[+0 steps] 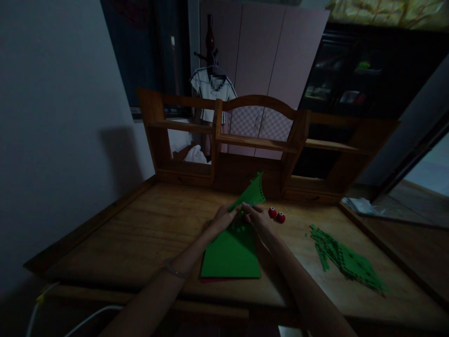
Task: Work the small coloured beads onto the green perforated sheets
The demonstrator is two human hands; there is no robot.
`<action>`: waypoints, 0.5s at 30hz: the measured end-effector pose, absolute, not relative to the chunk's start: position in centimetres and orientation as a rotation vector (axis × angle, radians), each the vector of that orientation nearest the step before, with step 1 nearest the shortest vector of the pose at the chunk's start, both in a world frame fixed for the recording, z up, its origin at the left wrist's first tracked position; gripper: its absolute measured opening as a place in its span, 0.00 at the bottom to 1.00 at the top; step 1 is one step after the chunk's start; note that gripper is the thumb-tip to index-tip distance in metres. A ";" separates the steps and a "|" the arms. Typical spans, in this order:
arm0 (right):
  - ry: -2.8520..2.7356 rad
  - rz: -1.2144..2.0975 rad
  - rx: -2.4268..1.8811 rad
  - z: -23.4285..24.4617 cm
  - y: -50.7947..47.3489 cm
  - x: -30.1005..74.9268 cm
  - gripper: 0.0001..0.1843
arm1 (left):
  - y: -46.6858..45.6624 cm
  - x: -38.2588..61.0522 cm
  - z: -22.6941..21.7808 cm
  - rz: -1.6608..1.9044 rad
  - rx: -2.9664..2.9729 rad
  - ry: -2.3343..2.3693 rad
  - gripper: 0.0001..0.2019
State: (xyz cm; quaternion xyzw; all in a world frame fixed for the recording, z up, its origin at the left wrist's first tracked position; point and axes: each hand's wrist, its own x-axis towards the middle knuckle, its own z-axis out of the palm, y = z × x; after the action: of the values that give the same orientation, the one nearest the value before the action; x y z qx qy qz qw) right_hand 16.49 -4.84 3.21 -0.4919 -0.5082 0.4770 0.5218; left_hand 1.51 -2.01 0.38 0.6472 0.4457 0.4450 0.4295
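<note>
Both hands meet at the middle of a wooden desk [140,234]. My left hand [222,218] and my right hand [256,216] are both closed, pinching the near end of a green perforated triangular piece [253,193] that tilts up and away from me. Under the hands lies a flat green sheet [231,255], with a red edge showing beneath it. Two small red round pieces [276,215] sit on the desk just right of my right hand.
A pile of green perforated strips [347,260] lies at the desk's right. A wooden shelf unit [259,140] stands along the back edge. White cloth or paper [361,205] lies at the far right. A wall [52,140] is close on the left.
</note>
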 end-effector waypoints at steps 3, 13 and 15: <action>-1.255 1.168 -1.128 2.8 -4.4 16.5 0.21 | -1.9 1.3 0.3 1.153 1.683 1.056 0.22; -1.339 1.242 -1.093 3.0 -4.4 16.7 0.21 | -1.7 1.4 0.1 1.241 1.578 1.204 0.25; -1.358 1.254 -1.068 3.1 -4.5 16.9 0.20 | -1.7 1.4 0.2 1.256 1.542 1.187 0.26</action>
State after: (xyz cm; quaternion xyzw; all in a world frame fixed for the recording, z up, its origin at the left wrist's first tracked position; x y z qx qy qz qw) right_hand 16.87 -4.48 3.10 -0.4383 -0.5572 0.5146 0.4824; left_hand 1.41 -1.71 0.18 0.6099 0.4694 0.4967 0.4011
